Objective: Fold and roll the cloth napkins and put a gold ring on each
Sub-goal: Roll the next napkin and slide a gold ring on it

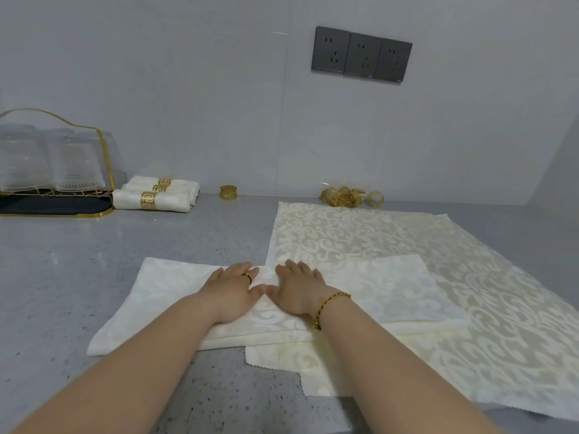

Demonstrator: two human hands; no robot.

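Where left hand point(234, 291) presses, napkin point(156, 296) hidden

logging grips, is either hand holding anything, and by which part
Nothing is gripped: the left hand and right hand lie flat, pressing the middle of the folded napkin.

Thin dark ring point(248, 278) on the left hand point(233, 296) — gold chain bracelet point(327, 305) on the right wrist point(340, 313).

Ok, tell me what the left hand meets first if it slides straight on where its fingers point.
The left hand would run off the folded napkin onto the left edge of the spread napkin, probably; depth is unclear.
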